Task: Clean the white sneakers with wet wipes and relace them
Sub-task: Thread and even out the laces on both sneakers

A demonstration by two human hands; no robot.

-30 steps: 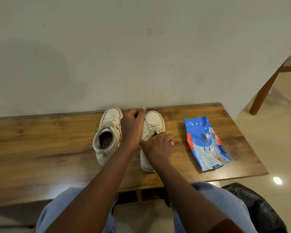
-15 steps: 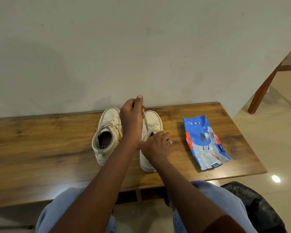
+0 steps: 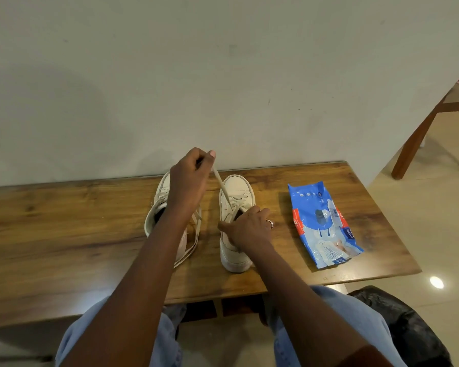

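The left hand pinches the limp, light shoelace near its end, taut above the white sneaker by the table's back edge. The right hand grips its soft collar.

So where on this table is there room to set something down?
Widest: bare table left of the left sneaker. Narrower: between the right sneaker and the wet wipes pack. Crowded: around the sneakers, with the left hand, right hand and lace.

Left hand lifted further toward 12 o'clock, pulling the shoelace out longer and taut from the right sneaker.
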